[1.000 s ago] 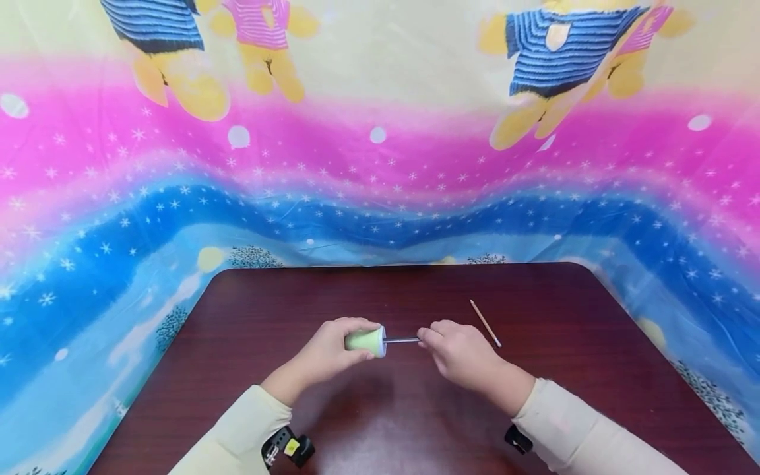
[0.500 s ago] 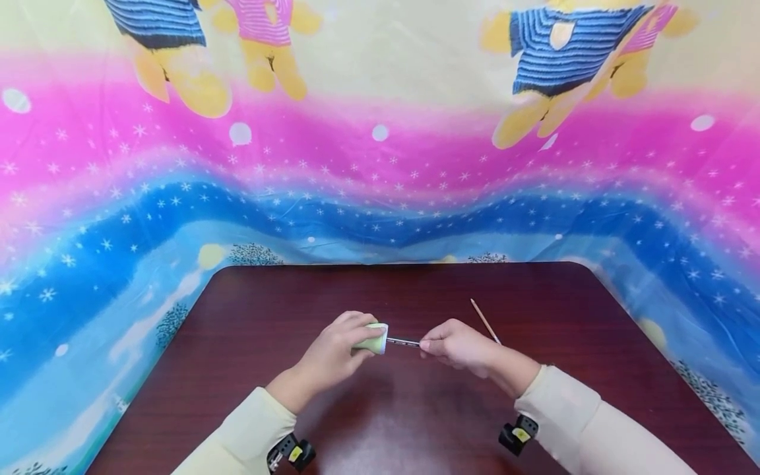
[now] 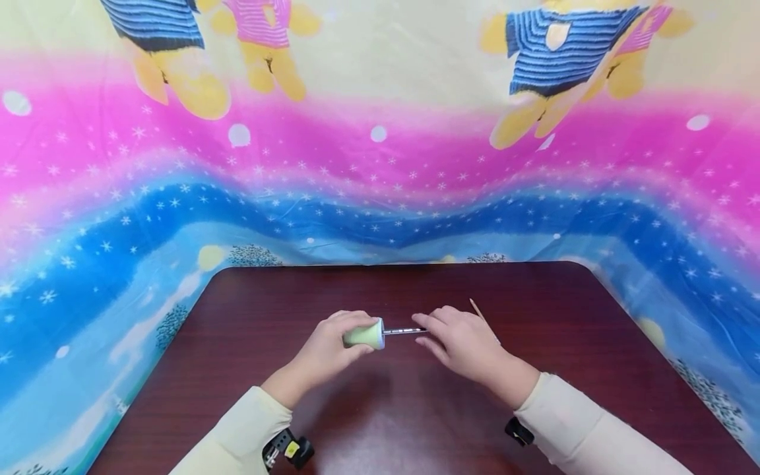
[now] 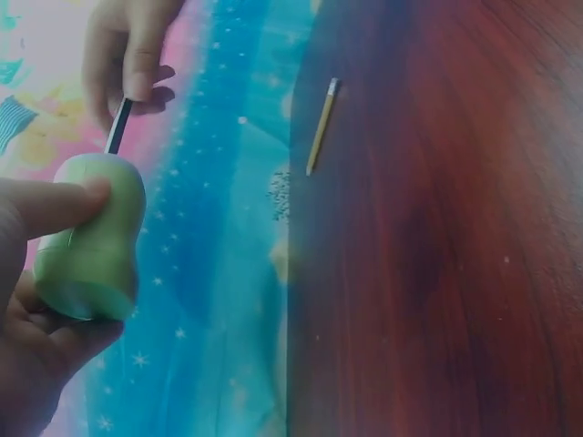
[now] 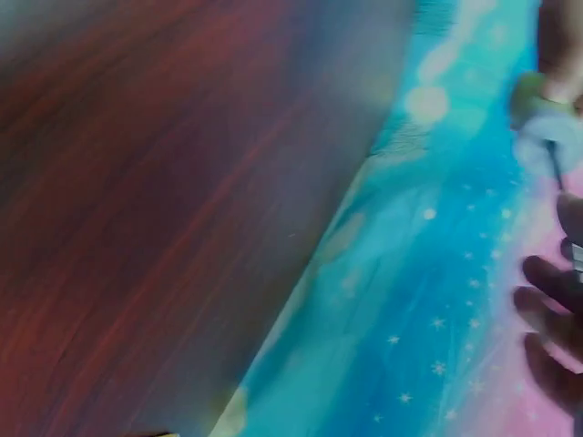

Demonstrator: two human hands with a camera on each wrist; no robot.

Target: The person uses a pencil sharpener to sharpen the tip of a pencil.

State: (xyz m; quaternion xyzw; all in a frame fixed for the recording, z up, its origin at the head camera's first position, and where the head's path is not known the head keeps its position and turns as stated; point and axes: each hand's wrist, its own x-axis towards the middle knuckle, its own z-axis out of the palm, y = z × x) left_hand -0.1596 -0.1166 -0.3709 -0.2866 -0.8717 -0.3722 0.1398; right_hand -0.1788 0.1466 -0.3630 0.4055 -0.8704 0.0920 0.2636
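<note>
My left hand (image 3: 323, 346) holds a pale green, waisted pencil sharpener (image 3: 362, 335) on its side above the table, with its white-rimmed end facing right. A dark pencil (image 3: 399, 331) with light lettering stands in that end; its point is hidden inside. At the pencil's other end my right hand (image 3: 466, 343) has its index finger and thumb spread to either side of the shaft. In the left wrist view, the left thumb lies along the sharpener (image 4: 96, 228), and the right thumb tip (image 4: 137, 86) is right at the pencil's end. The right wrist view has the right fingers (image 5: 547, 314) splayed.
A second, light wooden pencil (image 3: 483, 320) lies on the dark red-brown table (image 3: 332, 290), just beyond the right hand. A patterned cloth (image 3: 380, 218) with pink and blue bands hangs behind the table's far edge. Small black cameras sit at both wrists.
Half a second ago the right hand pinched the pencil with its wrist rolled over; now it has rolled back and its fingers have spread. The left hand keeps the sharpener in nearly the same place.
</note>
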